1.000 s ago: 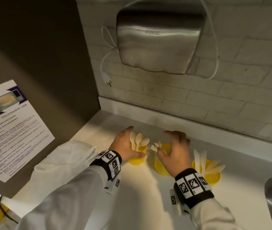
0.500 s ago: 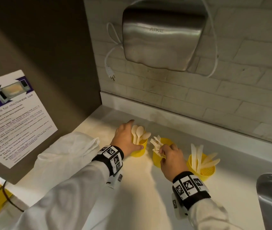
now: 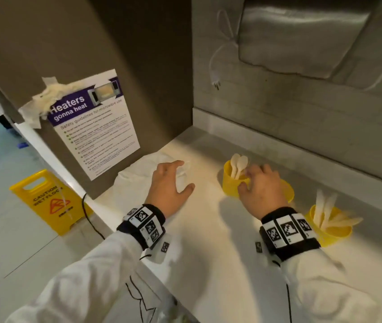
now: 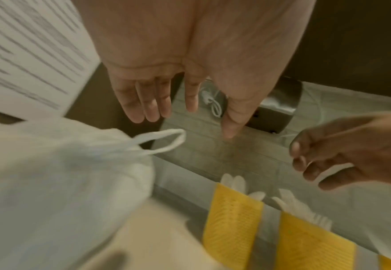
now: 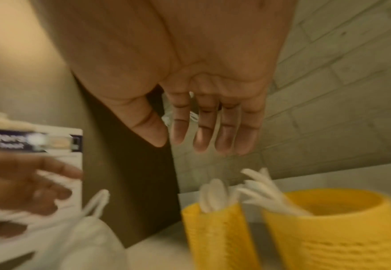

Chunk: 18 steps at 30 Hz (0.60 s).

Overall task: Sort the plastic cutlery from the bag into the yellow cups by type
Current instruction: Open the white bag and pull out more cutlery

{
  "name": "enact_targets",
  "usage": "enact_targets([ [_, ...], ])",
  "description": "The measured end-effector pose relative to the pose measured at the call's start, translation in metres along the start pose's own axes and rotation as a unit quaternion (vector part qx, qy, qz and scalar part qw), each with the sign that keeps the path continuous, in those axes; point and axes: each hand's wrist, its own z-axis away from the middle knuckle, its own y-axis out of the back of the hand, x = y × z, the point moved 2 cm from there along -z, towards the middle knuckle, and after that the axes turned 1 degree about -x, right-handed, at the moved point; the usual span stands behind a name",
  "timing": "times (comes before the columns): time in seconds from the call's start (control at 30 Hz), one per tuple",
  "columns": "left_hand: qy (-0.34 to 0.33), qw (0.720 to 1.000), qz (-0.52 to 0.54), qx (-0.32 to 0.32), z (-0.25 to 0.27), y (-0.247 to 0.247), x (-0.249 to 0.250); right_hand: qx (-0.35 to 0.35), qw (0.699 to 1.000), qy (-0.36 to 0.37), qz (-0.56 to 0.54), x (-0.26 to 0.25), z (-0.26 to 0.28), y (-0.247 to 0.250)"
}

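Beside the counter a poster reads "Heaters gonna heat"; both hands, left and right, hover spread and empty.

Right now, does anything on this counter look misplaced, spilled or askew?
Nothing spilled. White plastic spoons, forks and knives each stand in their own yellow cup. Only oddity: the grey hair dryer's plug dangles unplugged against the tiled wall.

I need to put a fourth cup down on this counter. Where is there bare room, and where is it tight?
Bare counter lies in front, between the two wrists, and between the bag and the spoon cup. It is tight along the wall: spoon cup, fork cup and knife cup stand close together, with the right hand over them.
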Motion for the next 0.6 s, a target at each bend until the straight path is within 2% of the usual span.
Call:
enact_targets([
  [0.1, 0.082, 0.996, -0.004, 0.025, 0.007, 0.023, -0.04, -0.036, 0.995, 0.028, -0.092, -0.035, -0.006, -0.019],
  [0.2, 0.152, 0.988, -0.011, 0.038, 0.0, 0.043, -0.081, -0.109, 0.981, 0.027, -0.156, -0.066, -0.011, -0.049],
  [0.33, 0.221, 0.974, -0.045, -0.003, -0.015, 0.061, -0.129, -0.206, 0.965, -0.011, -0.164, -0.102, -0.02, -0.093],
  [0.47, 0.249, 0.963, -0.079, -0.066, -0.035, 0.066, -0.162, -0.238, 0.95, -0.075, -0.187, -0.124, -0.037, -0.136],
  [0.6, 0.239, 0.963, -0.074, -0.105, -0.052, 0.062, -0.178, -0.242, 0.936, -0.126, -0.222, -0.14, -0.053, -0.167],
])
